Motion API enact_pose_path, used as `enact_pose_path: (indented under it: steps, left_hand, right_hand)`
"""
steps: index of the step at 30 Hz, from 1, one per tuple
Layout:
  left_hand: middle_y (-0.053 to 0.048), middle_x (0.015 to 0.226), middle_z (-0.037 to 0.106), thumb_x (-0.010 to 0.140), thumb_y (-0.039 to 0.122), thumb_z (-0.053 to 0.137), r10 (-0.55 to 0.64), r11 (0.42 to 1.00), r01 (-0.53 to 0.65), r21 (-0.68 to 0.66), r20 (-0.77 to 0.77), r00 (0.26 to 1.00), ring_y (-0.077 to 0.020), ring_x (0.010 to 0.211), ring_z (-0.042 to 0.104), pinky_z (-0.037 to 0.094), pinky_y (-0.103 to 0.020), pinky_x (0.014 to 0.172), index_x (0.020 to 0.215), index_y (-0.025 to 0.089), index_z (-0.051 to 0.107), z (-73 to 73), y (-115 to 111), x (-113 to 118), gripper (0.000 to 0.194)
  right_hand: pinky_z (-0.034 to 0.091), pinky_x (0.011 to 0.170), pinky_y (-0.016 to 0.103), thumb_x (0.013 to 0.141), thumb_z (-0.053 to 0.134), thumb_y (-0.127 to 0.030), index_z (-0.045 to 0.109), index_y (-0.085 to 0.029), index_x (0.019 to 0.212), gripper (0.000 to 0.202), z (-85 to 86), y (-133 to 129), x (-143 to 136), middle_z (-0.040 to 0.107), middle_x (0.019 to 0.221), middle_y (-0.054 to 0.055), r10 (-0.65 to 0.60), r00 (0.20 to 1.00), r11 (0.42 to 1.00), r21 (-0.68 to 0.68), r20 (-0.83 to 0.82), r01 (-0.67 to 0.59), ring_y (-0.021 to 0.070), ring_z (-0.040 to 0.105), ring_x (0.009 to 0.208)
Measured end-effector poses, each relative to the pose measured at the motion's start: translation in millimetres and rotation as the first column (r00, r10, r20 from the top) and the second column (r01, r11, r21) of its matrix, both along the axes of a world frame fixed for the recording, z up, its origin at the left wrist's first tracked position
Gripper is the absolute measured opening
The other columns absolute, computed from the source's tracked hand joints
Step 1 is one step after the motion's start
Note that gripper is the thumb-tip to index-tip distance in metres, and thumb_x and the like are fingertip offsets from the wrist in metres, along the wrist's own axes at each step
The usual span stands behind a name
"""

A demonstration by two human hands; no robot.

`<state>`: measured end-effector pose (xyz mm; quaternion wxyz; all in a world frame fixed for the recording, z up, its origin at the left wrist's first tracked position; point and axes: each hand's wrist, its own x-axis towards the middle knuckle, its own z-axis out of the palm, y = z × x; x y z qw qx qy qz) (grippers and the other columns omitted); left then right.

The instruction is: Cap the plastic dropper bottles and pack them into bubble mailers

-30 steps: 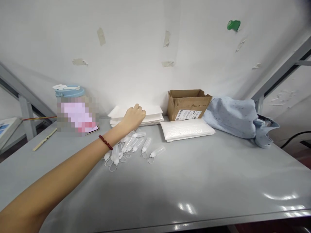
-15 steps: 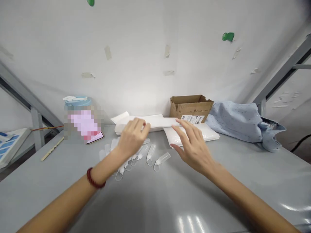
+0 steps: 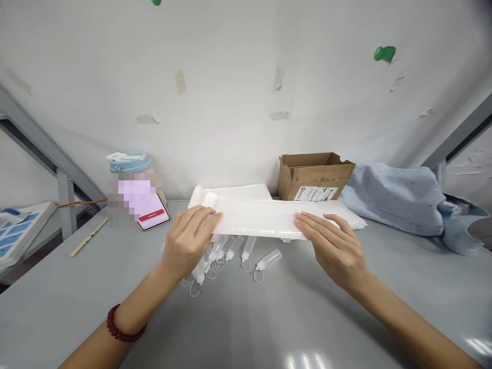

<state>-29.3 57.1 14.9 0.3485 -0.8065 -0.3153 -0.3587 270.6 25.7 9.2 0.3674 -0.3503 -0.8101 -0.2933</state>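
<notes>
Spanning the space between the two hands, a long white mailer [image 3: 261, 219] now shows its broad face to the camera, where a moment ago the left hand [image 3: 185, 243] was over the stack of mailers [image 3: 246, 191] and the right hand [image 3: 336, 251] was reaching in with its fingers spread. The left hand has closed on the mailer's near left end, pinching it between thumb and fingers. The right hand lies flat, its fingers drawn close together across the right part of the mailer; its thumb is hidden, so whether it pinches as well cannot be told. The change matters: the mailer has gone from one hand's reach to a two-handed handling, which probably gives the person better control of it

It sits in front of the stack and covers part of another mailer [image 3: 355, 220] by the cardboard box [image 3: 315, 177]. Its lower edge hides the upper ends of some clear bottles [image 3: 249, 248] on the grey table [image 3: 246, 318], while one single bottle [image 3: 269, 260] lies just apart from that cluster, touched by neither hand
</notes>
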Motion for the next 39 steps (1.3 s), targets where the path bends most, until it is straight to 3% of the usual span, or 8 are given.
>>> enact_pose_path:
  steps: [5,10,14,17,21,26,33,39]
  left_hand:
    - [-0.01,0.09,0.07,0.079,-0.004,0.053,-0.11,0.993,0.116,-0.031,0.151,0.982,-0.024,0.089,0.064,0.053,-0.038,0.077,0.102,0.014,0.061,1.4,2,-8,0.03]
    - [-0.005,0.083,0.07,0.079,-0.002,0.054,-0.132,0.989,0.146,-0.02,0.309,0.942,-0.021,0.082,0.067,0.055,-0.035,0.074,0.094,0.018,0.061,2.2,-3,-1,0.026]
    - [-0.008,0.085,0.071,0.077,-0.003,0.055,-0.229,0.972,0.237,0.006,0.274,0.934,-0.0223,0.085,0.067,0.056,-0.036,0.075,0.094,0.016,0.06,0.2,-13,5,0.026]
    - [-0.013,0.092,0.072,0.081,0.0,0.049,-0.329,0.936,0.347,-0.061,0.2,0.923,-0.0242,0.093,0.066,0.056,-0.037,0.074,0.098,0.013,0.059,-2.1,-25,12,0.024]
    - [-0.017,0.1,0.071,0.089,0.008,0.043,-0.44,0.887,0.447,-0.115,0.084,0.894,-0.0234,0.106,0.062,0.053,-0.036,0.077,0.095,0.012,0.058,-5.0,-42,24,0.016]
    - [-0.012,0.095,0.073,0.093,0.008,0.037,-0.519,0.834,0.516,-0.196,0.042,0.854,-0.0203,0.106,0.062,0.046,-0.037,0.09,0.08,0.012,0.06,-8.6,-53,39,0.027]
    - [-0.008,0.072,0.066,0.089,0.004,0.038,-0.587,0.748,0.538,-0.389,-0.008,0.81,-0.0176,0.072,0.062,0.049,-0.036,0.088,0.07,0.013,0.061,-9.2,-53,55,0.031]
    - [-0.006,0.076,0.066,0.083,0.003,0.045,-0.568,0.728,0.458,-0.51,-0.075,0.819,-0.0194,0.08,0.061,0.047,-0.038,0.091,0.082,0.014,0.061,-19.8,-54,60,0.02]
  right_hand:
    - [0.045,0.076,0.036,0.084,0.045,0.003,0.055,-0.023,0.114,0.041,-0.7,3,6,0.073,0.099,0.006,-0.025,0.999,1.0,-0.015,-0.042,0.024,0.0219,0.068,0.091]
    - [0.044,0.077,0.037,0.084,0.047,0.0,0.056,-0.022,0.115,0.039,-0.5,3,4,0.072,0.097,0.008,-0.044,0.998,0.999,-0.014,-0.042,0.043,0.0233,0.067,0.09]
    - [0.042,0.083,0.046,0.079,0.049,-0.005,0.057,-0.011,0.112,0.035,-1.7,-3,-6,0.065,0.111,0.019,-0.149,0.984,0.977,-0.137,0.1,0.162,0.0331,0.06,0.104]
    - [0.039,0.089,0.054,0.07,0.052,-0.012,0.046,-0.002,0.128,0.059,-2.7,-12,-13,0.05,0.13,0.028,-0.149,0.969,0.937,-0.284,0.198,0.202,0.0405,0.048,0.117]
    - [0.032,0.097,0.059,0.072,0.053,-0.027,0.022,-0.001,0.141,0.08,-1.1,-25,-20,0.035,0.141,0.028,-0.047,0.981,0.883,-0.451,0.187,0.128,0.0412,0.033,0.129]
    - [0.026,0.102,0.058,0.072,0.056,-0.032,0.012,-0.006,0.144,0.088,4.6,-35,-26,0.043,0.131,0.022,0.124,0.992,0.753,-0.654,0.036,-0.071,0.0334,0.038,0.122]
    - [0.033,0.095,0.053,0.067,0.056,-0.02,0.03,-0.01,0.137,0.075,6.2,-38,-30,0.05,0.113,0.015,0.179,0.983,0.727,-0.677,0.027,-0.114,0.0298,0.045,0.104]
    - [0.041,0.086,0.043,0.068,0.054,-0.015,0.043,-0.013,0.124,0.057,5.6,-37,-30,0.054,0.105,0.012,0.202,0.977,0.69,-0.718,0.07,-0.091,0.0268,0.048,0.097]
